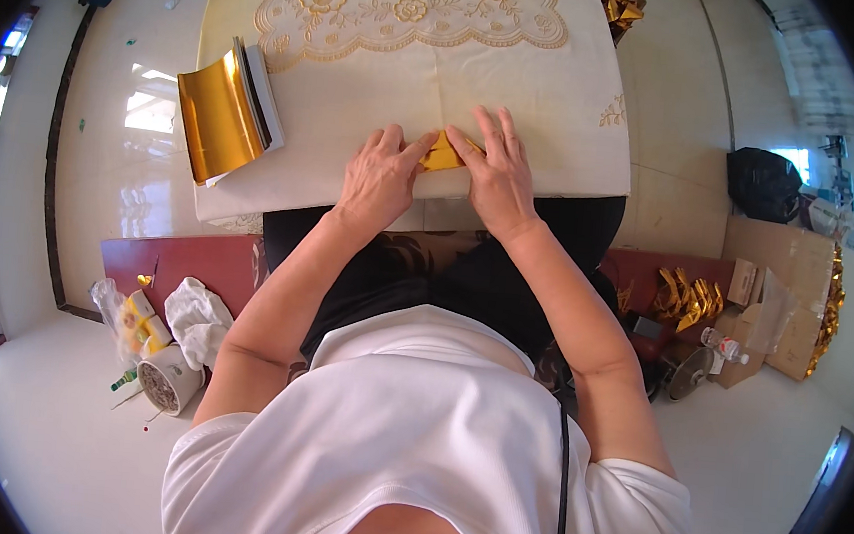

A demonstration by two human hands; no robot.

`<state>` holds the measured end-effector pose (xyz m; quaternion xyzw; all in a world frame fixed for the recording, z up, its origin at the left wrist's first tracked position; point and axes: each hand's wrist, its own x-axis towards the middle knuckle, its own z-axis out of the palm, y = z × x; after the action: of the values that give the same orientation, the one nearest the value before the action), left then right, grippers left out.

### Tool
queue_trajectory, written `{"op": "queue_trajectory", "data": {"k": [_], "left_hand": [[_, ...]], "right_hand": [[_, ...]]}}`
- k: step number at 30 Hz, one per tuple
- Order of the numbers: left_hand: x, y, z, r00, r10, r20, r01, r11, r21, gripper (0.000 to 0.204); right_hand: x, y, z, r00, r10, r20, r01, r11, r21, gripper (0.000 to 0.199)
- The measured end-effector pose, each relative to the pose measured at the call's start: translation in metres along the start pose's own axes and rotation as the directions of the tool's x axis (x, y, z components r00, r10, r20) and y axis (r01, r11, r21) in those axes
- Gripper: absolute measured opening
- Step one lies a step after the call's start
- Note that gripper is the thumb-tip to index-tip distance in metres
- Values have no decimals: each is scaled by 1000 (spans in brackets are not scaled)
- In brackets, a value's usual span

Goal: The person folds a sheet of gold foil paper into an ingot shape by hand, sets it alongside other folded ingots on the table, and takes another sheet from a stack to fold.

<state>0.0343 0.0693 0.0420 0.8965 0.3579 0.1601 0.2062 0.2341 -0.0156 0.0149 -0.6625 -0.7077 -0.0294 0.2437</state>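
A small folded piece of gold foil paper (441, 155) lies near the front edge of the cloth-covered table, between my two hands. My left hand (379, 175) holds its left side, with the thumb against the paper and the other fingers curled. On the other side, my right hand (503, 185) presses the paper with its index finger and thumb, while its remaining fingers stretch forward. Parts of the paper are hidden under the fingertips. A stack of gold foil sheets (220, 115) sits on the table's left edge, its outer sheet curving down over the side.
The table bears an embroidered cream tablecloth (340, 95). Folded gold pieces (688, 300) lie on the red bench to my right, near a cardboard box (777, 285). On the left are a white cloth (197, 317) and a white bucket (169, 381). A dark cable (563, 479) runs down my shirt.
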Motion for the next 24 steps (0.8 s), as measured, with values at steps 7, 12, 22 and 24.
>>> {"op": "queue_trajectory", "data": {"k": [7, 12, 22, 24], "left_hand": [[-8, -7, -1, 998, -21, -52, 20, 999, -27, 51], [-6, -15, -4, 999, 10, -36, -12, 999, -50, 47], [32, -52, -16, 978, 85, 191, -31, 963, -269, 30], [38, -50, -16, 967, 35, 253, 40, 958, -284, 27]], "right_hand": [[-16, 6, 1, 998, 40, -49, -42, 998, -41, 57], [-17, 8, 3, 997, 35, -61, -36, 999, -17, 56], [-17, 8, 2, 999, 45, -27, -46, 998, -37, 59], [-17, 8, 4, 998, 54, -33, -55, 998, -22, 60]]}}
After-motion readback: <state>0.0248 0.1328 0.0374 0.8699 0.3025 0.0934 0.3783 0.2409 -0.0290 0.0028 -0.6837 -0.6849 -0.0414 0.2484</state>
